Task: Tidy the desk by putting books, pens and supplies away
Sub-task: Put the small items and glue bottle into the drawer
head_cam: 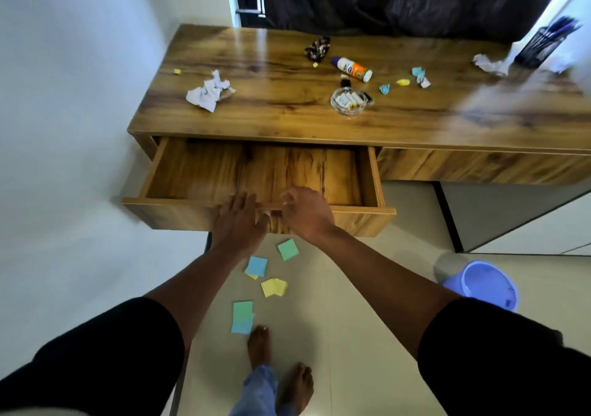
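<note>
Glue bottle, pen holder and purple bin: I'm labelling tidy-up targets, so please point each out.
glue bottle (353,68), head view, on its white-and-orange body.
pen holder (534,48), head view, on its dark mesh wall.
purple bin (508,297), head view, on its rim.

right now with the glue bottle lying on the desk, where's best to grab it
Grip the glue bottle across its white and orange middle, coming from above. It lies on its side, angled, dark cap end toward the wrapper, so the round body is exposed on both long sides, though the glass dish sits close in front.
</note>
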A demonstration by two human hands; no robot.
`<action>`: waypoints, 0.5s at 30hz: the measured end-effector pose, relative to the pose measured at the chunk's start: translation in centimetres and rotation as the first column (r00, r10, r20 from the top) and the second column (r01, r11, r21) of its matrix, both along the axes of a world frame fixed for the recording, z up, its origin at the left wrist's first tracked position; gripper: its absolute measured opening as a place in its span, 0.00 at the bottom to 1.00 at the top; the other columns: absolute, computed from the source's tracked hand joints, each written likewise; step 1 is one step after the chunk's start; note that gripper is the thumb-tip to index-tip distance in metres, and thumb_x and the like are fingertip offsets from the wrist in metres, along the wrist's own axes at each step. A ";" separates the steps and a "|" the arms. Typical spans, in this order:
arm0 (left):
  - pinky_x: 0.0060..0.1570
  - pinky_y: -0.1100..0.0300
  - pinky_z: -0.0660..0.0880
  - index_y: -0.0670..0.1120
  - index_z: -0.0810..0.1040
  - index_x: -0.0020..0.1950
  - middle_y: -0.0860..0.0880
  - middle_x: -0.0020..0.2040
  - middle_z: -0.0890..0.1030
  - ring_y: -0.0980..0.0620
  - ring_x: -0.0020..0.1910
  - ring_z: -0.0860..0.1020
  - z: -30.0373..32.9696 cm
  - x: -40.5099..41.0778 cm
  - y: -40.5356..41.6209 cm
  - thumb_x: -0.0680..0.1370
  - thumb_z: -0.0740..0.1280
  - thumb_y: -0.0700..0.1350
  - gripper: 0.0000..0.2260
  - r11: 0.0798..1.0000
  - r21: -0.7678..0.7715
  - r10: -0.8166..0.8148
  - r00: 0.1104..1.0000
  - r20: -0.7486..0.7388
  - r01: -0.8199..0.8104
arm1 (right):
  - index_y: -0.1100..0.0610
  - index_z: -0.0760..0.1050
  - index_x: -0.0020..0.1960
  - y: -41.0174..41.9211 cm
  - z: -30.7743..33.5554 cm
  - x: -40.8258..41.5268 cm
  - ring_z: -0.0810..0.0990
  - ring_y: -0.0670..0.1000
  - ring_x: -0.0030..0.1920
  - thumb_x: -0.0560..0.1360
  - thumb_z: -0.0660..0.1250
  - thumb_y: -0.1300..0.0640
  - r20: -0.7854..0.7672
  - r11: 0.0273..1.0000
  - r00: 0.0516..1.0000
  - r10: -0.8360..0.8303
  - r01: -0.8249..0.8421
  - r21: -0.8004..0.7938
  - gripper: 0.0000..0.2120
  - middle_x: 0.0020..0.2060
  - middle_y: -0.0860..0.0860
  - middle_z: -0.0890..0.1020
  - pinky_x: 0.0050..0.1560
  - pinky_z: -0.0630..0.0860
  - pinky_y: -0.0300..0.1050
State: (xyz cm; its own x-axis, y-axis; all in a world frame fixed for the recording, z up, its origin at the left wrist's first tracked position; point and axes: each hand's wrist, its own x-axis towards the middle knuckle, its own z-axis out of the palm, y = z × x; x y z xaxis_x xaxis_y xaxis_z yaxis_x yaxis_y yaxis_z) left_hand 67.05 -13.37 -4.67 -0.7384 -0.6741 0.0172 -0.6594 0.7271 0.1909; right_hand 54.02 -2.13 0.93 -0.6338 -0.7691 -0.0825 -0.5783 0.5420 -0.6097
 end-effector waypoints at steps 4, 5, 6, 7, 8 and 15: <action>0.75 0.33 0.55 0.49 0.76 0.67 0.45 0.68 0.79 0.40 0.69 0.75 1.8 -0.4 -1.8 0.78 0.48 0.63 0.29 0.995 -0.013 -0.094 0.977 0.189 0.099 | 0.52 0.73 0.64 0.4 -1.2 -2.2 0.77 0.56 0.60 0.82 0.59 0.46 -0.167 0.931 0.961 0.220 -0.155 0.330 0.15 0.61 0.52 0.80 0.60 0.75 0.57; 0.76 0.33 0.57 0.49 0.74 0.69 0.44 0.71 0.76 0.39 0.71 0.73 2.1 -0.5 -2.1 0.78 0.47 0.63 0.30 0.994 0.053 -0.108 0.967 0.232 0.099 | 0.52 0.73 0.65 0.8 -1.6 -2.6 0.77 0.57 0.59 0.83 0.58 0.44 -0.157 0.914 0.956 0.248 -0.177 0.365 0.17 0.61 0.53 0.80 0.60 0.75 0.56; 0.75 0.35 0.59 0.49 0.72 0.72 0.44 0.73 0.74 0.39 0.72 0.71 2.3 -0.5 -2.3 0.79 0.47 0.64 0.30 0.989 0.114 -0.119 0.958 0.263 0.091 | 0.52 0.72 0.67 1.3 -2.0 -2.8 0.78 0.57 0.60 0.83 0.57 0.43 -0.156 0.902 0.948 0.277 -0.201 0.381 0.19 0.63 0.53 0.80 0.60 0.75 0.56; 0.74 0.37 0.62 0.49 0.70 0.74 0.44 0.74 0.72 0.39 0.73 0.70 2.6 -0.6 -2.4 0.80 0.49 0.64 0.29 0.983 0.159 -0.130 0.952 0.276 0.089 | 0.53 0.71 0.70 1.7 -2.3 -2.9 0.77 0.58 0.62 0.83 0.57 0.43 -0.163 0.893 0.939 0.302 -0.219 0.394 0.21 0.65 0.54 0.79 0.61 0.74 0.56; 0.72 0.39 0.65 0.49 0.69 0.75 0.44 0.74 0.72 0.39 0.72 0.70 2.7 -0.6 -2.6 0.81 0.52 0.64 0.28 0.976 0.200 -0.138 0.949 0.282 0.082 | 0.53 0.69 0.73 2.0 -2.4 -2.9 0.76 0.59 0.64 0.83 0.57 0.43 -0.167 0.885 0.933 0.319 -0.230 0.404 0.23 0.67 0.55 0.77 0.62 0.74 0.57; 0.60 0.46 0.78 0.45 0.74 0.67 0.44 0.62 0.78 0.44 0.59 0.77 5.2 -1.1 -2.2 0.80 0.61 0.61 0.24 0.942 0.332 -0.182 0.911 0.370 0.053 | 0.52 0.73 0.66 2.4 -1.5 -1.8 0.77 0.58 0.59 0.81 0.61 0.41 -0.090 0.866 0.952 0.292 -0.223 0.448 0.19 0.58 0.53 0.80 0.59 0.74 0.56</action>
State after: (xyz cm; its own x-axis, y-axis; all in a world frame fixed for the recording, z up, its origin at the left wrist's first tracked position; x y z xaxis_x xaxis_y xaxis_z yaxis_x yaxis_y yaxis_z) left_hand 65.91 -15.58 0.57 -0.7155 -0.5051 -0.4826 -0.6400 0.7509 0.1629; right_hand 52.21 0.29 -0.56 -0.4495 -0.8174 -0.3603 -0.7987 0.5484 -0.2476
